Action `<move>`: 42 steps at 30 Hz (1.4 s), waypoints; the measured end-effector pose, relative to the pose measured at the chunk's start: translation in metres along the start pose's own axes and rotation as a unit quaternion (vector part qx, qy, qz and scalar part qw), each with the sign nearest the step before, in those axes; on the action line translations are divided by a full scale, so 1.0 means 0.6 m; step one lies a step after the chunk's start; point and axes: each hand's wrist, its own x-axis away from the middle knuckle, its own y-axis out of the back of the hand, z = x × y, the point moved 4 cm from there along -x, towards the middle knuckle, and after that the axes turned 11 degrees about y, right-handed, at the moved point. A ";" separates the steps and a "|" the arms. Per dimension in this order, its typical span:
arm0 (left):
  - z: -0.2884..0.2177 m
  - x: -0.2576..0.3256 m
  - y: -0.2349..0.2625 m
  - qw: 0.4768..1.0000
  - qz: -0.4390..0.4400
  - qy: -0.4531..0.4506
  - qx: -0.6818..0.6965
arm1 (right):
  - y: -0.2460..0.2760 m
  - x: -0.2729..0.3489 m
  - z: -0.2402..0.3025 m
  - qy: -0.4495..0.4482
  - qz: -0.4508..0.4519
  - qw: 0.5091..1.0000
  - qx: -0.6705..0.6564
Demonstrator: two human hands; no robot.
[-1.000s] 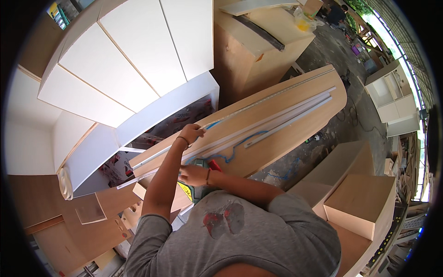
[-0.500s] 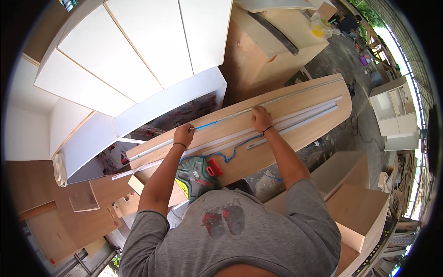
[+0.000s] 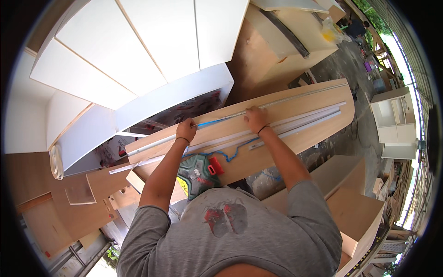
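Note:
A long plywood board [image 3: 300, 138] lies across in front of me. Along its far edge runs a long metal straightedge [image 3: 295, 98] with a blue stretch near my left hand. My left hand [image 3: 186, 130] grips the straightedge at the board's left part. My right hand [image 3: 254, 118] presses down on it a little further right, fingers curled over it. Several long white strips [image 3: 304, 121] lie on the board just below my hands. A green power saw [image 3: 197, 174] with a red part sits on the board's near edge by my chest, and its blue cord [image 3: 235, 151] snakes across the wood.
A large white cabinet [image 3: 138, 55] lies on its side beyond the board. Plywood boxes [image 3: 277, 51] stand at the back, and more boxes [image 3: 360, 212] at the right. Wood offcuts [image 3: 83, 194] lie at the lower left. White shelf units [image 3: 394, 120] stand at the far right.
My right hand has left the spot near the saw and gone up to the straightedge, to the right of my left hand. My left hand stays on it.

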 end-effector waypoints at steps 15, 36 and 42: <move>0.006 0.007 0.027 0.995 0.041 0.068 -0.055 | -0.028 -0.016 0.140 0.115 -0.040 0.992 -0.041; -0.044 0.114 0.177 0.979 0.171 -0.030 0.102 | -0.085 0.025 0.276 -0.267 -0.081 0.346 -0.896; -0.078 0.131 0.181 0.985 0.111 -0.132 0.025 | -0.060 0.021 0.267 -0.223 -0.172 0.217 -0.935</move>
